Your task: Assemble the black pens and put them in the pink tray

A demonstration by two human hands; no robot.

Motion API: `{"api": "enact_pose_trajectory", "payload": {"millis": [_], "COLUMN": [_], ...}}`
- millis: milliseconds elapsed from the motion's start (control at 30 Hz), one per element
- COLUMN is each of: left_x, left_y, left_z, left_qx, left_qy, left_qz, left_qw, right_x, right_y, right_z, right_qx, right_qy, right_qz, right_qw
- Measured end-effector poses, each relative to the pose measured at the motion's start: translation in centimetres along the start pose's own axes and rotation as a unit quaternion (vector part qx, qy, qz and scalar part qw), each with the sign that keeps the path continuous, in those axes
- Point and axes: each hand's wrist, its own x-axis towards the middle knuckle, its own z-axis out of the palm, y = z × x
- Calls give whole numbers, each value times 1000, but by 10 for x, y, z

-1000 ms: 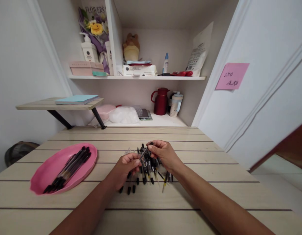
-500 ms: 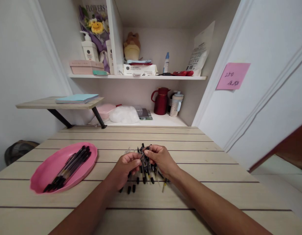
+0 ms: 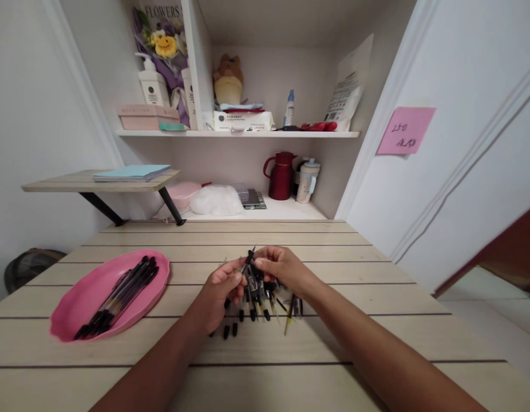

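Above a pile of pen parts, my left hand (image 3: 226,283) pinches a pen (image 3: 249,257) with a black grip and its tip pointing up and away. My right hand (image 3: 280,266) is closed with thumb and fingertips against the same pen from the right. Its fingers partly hide the pen. Below the hands lie clear barrels, refills and black caps (image 3: 226,332). A refill with a yellow section (image 3: 288,321) lies at the pile's right side.
A pink tray (image 3: 67,306) with several black pens (image 3: 123,294) stands on the slatted table (image 3: 376,343) at left. Behind it, a small raised shelf (image 3: 67,182) bears blue-covered papers (image 3: 134,171). At the back stand a red jug (image 3: 282,177) and a pale cup (image 3: 307,183).
The pen between my hands now points upward with its black grip and tip showing. My right hand has shifted slightly up, and more parts show beneath it. The view has moved a little.
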Motion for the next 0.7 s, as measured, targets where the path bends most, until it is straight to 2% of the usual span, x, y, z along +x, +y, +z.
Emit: {"api": "enact_pose_trajectory", "payload": {"millis": [100,200,300,367,500,633,700], "left_x": [0,-1,0,1,3,3,3], "left_y": [1,3,3,2,1,0,-1], "left_z": [-1,-1,-1,-3,-6,-6,-5], "left_qx": [-15,-31,-45,-53,-65,-67,-60], "left_qy": [4,16,18,14,11,7,0], "left_qz": [-10,-21,-31,-34,-36,-44,-40], "left_qw": [1000,999,998,998,997,997,997], "right_x": [4,7,8,9,7,-3,-9], "right_y": [1,7,11,10,4,0,0], "right_z": [-28,-50,-58,-58,-54,-47,-39], "right_qx": [-172,-373,-497,-528,-552,-538,-540], "right_qy": [45,38,17,-1,-48,-126,-139], "right_qz": [24,46,70,98,107,79,52], "right_qw": [984,926,865,843,825,830,828]}}
